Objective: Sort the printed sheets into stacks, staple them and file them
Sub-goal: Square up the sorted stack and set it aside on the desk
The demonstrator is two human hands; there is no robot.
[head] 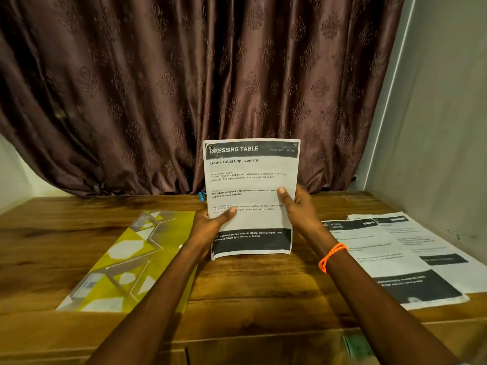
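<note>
We hold "Dressing Table" stack (250, 196) upright at 12 o'clock, bottom edge on surface (250, 285). Left hand (210, 222) and right hand (297, 204) pinch side edges, thumbs in front. Advice: tap edges flush before stapling. Folder (126, 262) at 9 o'clock.

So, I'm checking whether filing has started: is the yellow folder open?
No: the yellow patterned folder lies closed on the wooden table, while both hands hold the "Dressing Table" sheets upright.
</note>
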